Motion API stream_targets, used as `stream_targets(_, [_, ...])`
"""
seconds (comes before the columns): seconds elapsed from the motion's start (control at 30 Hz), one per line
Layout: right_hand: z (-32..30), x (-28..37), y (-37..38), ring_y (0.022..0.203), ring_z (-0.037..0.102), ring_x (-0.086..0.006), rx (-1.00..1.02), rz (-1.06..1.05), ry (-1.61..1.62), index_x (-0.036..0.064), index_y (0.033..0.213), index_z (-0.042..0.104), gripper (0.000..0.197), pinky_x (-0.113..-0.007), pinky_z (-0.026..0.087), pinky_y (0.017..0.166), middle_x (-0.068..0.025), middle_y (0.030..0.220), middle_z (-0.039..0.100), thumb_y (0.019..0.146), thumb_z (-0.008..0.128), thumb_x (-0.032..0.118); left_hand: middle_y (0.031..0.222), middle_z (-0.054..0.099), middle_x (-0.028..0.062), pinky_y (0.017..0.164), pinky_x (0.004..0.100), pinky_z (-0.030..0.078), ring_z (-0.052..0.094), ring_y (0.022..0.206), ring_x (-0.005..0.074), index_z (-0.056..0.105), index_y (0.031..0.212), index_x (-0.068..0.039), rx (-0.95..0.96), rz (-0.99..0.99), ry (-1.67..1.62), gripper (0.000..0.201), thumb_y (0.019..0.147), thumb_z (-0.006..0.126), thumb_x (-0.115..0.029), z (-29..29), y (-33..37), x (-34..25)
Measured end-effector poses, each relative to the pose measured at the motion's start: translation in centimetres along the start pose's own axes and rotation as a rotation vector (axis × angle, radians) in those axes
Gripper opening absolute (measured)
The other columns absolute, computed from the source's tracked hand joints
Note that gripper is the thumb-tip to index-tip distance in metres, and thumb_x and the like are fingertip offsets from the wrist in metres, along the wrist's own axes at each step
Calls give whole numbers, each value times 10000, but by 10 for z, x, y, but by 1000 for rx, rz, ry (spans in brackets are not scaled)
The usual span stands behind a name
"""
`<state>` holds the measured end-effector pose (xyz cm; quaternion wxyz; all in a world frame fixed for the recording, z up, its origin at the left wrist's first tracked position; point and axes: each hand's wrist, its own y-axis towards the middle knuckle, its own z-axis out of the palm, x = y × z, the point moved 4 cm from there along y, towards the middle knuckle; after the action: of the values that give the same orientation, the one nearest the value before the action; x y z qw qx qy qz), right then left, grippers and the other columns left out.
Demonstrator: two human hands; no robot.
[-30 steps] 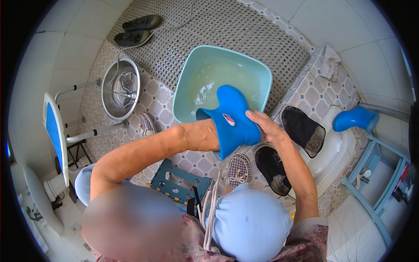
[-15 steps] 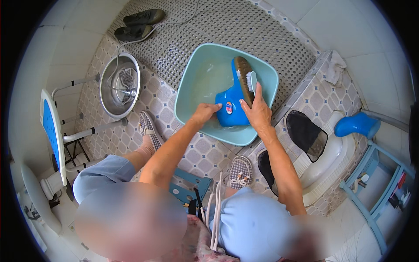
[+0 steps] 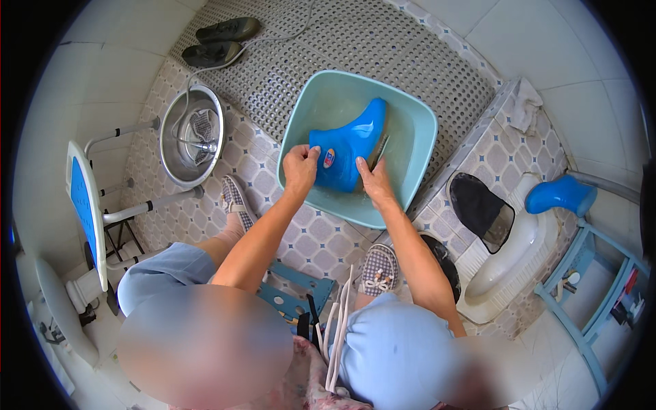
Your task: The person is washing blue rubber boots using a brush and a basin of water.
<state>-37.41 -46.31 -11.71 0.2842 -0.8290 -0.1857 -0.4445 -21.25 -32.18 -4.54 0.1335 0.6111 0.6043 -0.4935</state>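
A blue rubber boot (image 3: 352, 145) lies on its side in the pale teal basin (image 3: 422, 179), toe pointing away from me and its sole turned to the right. At the boot's top opening, my left hand (image 3: 301, 169) is closed on the rim. My right hand (image 3: 375, 183) is at the heel, its thumb on the blue rubber. It holds a scrub brush (image 3: 383, 147) against the sole; only a thin edge of the brush shows, and the fingers are mostly hidden. Cloudy water covers the basin's bottom.
A steel bowl (image 3: 220, 153) with a shower head (image 3: 208, 146) stands at left. Dark shoes (image 3: 227, 29) rest on the perforated mat (image 3: 287, 89). Black insoles (image 3: 478, 208) and another blue boot (image 3: 560, 195) are by the squat toilet (image 3: 509, 263). A blue-seated chair (image 3: 85, 212) stands left.
The boot has rolled so its upper faces up more and its sole shows less. Both hands shifted left with it, and the brush dropped behind the sole's edge.
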Motion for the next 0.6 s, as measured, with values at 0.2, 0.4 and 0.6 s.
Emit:
stream_targets(0.2, [28, 19, -24, 721, 531, -78, 523, 467, 1040, 106, 1195, 520, 492, -228, 389, 564, -4, 941, 610, 917, 651, 491, 901, 646, 112, 636, 341, 506, 630, 706, 253, 671, 831, 25, 109, 791, 241, 124, 829, 722, -88, -37, -62, -122])
stream_targets(0.4, [14, 54, -28, 718, 536, -41, 817, 300, 1387, 138, 1212, 545, 469, -210, 388, 572, 41, 921, 617, 929, 622, 503, 1005, 646, 121, 741, 359, 543, 663, 842, 270, 672, 854, 26, 247, 1078, 311, 95, 802, 707, -45, -42, -134, -179])
stream_targets(0.6, [-87, 136, 14, 949, 625, -150, 332, -197, 869, 63, 1414, 456, 707, -316, 514, 780, -25, 1100, 654, 887, 684, 475, 1215, 644, 114, 926, 426, 519, 650, 1051, 251, 637, 1158, -5, 611, 222, -581, 297, 882, 567, -87, -57, -86, -124])
